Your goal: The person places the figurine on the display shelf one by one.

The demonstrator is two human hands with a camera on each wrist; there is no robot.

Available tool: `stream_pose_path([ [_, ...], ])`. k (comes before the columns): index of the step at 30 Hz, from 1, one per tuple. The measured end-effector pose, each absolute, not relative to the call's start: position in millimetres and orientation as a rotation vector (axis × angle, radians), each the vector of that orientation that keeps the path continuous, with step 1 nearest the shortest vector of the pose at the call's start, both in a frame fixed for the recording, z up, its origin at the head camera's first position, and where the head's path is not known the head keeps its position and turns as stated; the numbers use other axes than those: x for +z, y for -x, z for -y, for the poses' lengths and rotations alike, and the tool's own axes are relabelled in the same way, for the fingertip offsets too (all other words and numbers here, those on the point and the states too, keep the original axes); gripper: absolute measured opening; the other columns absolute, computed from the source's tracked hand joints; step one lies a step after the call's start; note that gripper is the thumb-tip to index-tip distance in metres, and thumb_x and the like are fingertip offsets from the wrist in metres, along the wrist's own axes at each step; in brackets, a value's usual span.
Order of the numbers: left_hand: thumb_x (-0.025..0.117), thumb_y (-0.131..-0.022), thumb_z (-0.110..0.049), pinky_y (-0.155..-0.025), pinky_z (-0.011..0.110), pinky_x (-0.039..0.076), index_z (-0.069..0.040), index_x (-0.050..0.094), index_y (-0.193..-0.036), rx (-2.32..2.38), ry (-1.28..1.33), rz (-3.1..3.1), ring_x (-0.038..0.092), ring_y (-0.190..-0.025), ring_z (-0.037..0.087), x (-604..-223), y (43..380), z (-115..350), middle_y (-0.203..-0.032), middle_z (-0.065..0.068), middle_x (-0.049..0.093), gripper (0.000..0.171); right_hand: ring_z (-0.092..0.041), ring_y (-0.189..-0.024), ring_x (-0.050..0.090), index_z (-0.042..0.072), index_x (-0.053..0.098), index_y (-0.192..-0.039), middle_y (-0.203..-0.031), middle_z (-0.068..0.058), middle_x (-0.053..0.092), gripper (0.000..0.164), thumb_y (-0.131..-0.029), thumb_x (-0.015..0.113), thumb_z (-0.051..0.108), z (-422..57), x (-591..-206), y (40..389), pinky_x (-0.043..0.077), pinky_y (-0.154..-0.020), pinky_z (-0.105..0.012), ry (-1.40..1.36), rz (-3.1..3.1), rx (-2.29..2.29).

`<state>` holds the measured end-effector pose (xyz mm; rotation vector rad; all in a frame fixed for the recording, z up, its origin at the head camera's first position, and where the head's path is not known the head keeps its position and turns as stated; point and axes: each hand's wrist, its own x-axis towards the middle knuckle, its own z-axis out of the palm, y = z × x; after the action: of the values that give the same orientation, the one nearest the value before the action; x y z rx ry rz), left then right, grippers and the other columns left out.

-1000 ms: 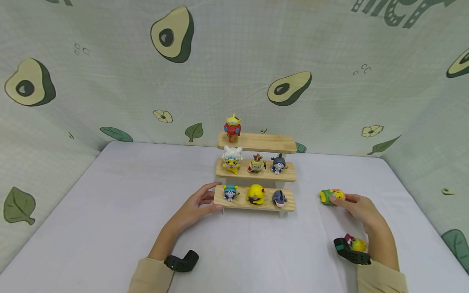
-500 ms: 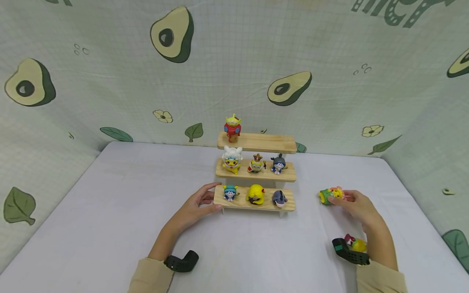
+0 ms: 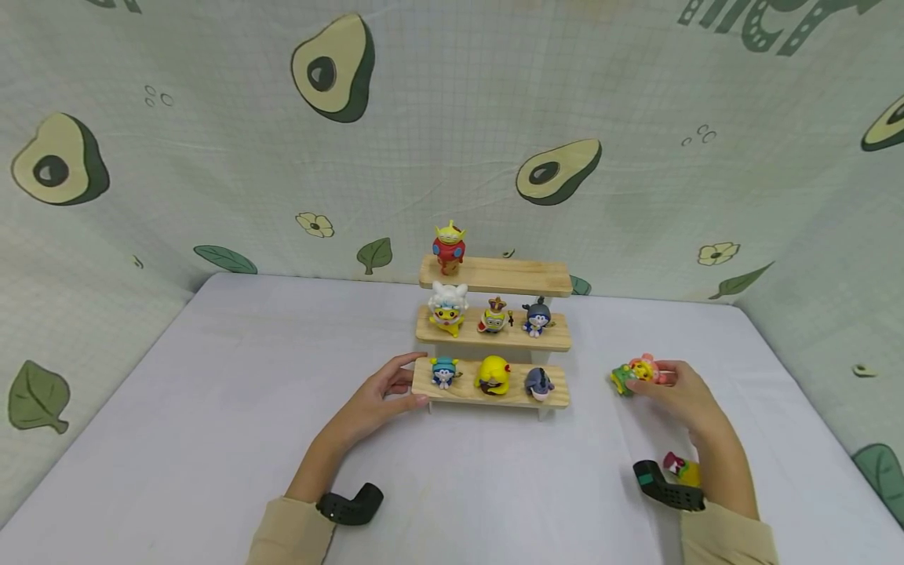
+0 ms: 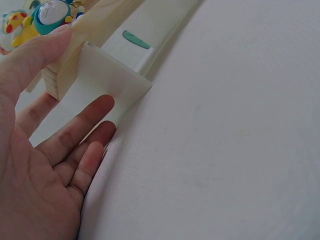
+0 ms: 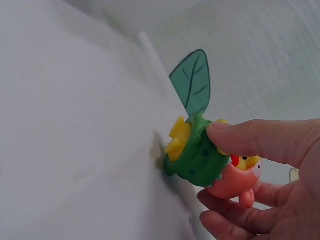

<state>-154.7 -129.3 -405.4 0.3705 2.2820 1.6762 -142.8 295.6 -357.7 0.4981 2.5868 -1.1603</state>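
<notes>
My right hand [image 3: 681, 396] pinches a small figurine [image 3: 641, 369] above the right side of the table, between thumb and fingers. The right wrist view shows its green body [image 5: 202, 157], yellow feet and pink hood, tilted with the feet pointing left; whether it touches the cloth I cannot tell. My left hand [image 3: 377, 392] holds the left end of a three-tier wooden display shelf [image 3: 514, 380], thumb at the front corner and index finger behind. In the left wrist view the remaining fingers stretch beside the shelf's white leg [image 4: 110, 72].
Three figurines stand on the bottom board and three on the middle one. A red and yellow alien figurine [image 3: 449, 247] stands at the top board's left. Another yellow and dark-red figurine [image 3: 683, 471] lies beside my right wrist, partly hidden. A patterned cloth wall [image 3: 438, 157] rises behind.
My right hand has shifted slightly left and away from me, and the figurine has turned so its pink head end sits higher. The left hand and shelf stay in place.
</notes>
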Motion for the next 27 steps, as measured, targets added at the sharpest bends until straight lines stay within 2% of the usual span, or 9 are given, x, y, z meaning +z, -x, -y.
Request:
stream_pose_path([
  [4, 0.071, -0.082, -0.029, -0.097, 0.040, 0.040, -0.030, 0.041, -0.137, 1.677, -0.370, -2.279, 0.055, -0.110, 0.020, -405.6, 155.0, 129.1, -0.122, 0.008, 0.059, 0.062, -0.039, -0.110, 0.036, -0.009, 0.017, -0.141, -0.127, -0.028, 0.033, 0.085, -0.088, 0.060, 0.042, -295.0, -361.0, 144.3, 0.038, -0.087, -0.046, -0.492, -2.592, -1.196],
  [11, 0.071, -0.082, -0.029, -0.097, 0.040, 0.040, -0.030, 0.041, -0.137, 1.672, -0.370, -2.286, 0.055, -0.110, 0.020, -405.9, 155.1, 129.4, -0.122, 0.008, 0.059, 0.062, -0.042, -0.115, 0.035, -0.005, 0.013, -0.143, -0.132, -0.031, 0.031, 0.085, -0.088, 0.060, 0.039, -290.1, -360.8, 144.0, 0.038, -0.092, -0.052, -0.472, -2.577, -1.248],
  [22, 0.070, -0.083, -0.030, -0.098, 0.042, 0.040, -0.028, 0.040, -0.138, 1.667, -0.370, -2.288, 0.055, -0.111, 0.020, -406.1, 155.4, 129.4, -0.122, 0.008, 0.059, 0.064, -0.042, -0.118, 0.037, -0.002, 0.011, -0.144, -0.136, -0.032, 0.032, 0.083, -0.089, 0.060, 0.036, -281.2, -361.1, 145.2, 0.039, -0.094, -0.051, -0.429, -2.590, -1.264],
  [27, 0.071, -0.082, -0.030, -0.097, 0.040, 0.040, -0.030, 0.041, -0.137, 1.666, -0.368, -2.295, 0.055, -0.110, 0.020, -406.6, 156.0, 129.4, -0.123, 0.008, 0.059, 0.063, -0.037, -0.112, 0.044, -0.001, 0.014, -0.144, -0.137, -0.031, 0.032, 0.081, -0.088, 0.061, 0.034, -277.8, -360.6, 146.3, 0.045, -0.081, -0.034, -0.401, -2.615, -1.252],
])
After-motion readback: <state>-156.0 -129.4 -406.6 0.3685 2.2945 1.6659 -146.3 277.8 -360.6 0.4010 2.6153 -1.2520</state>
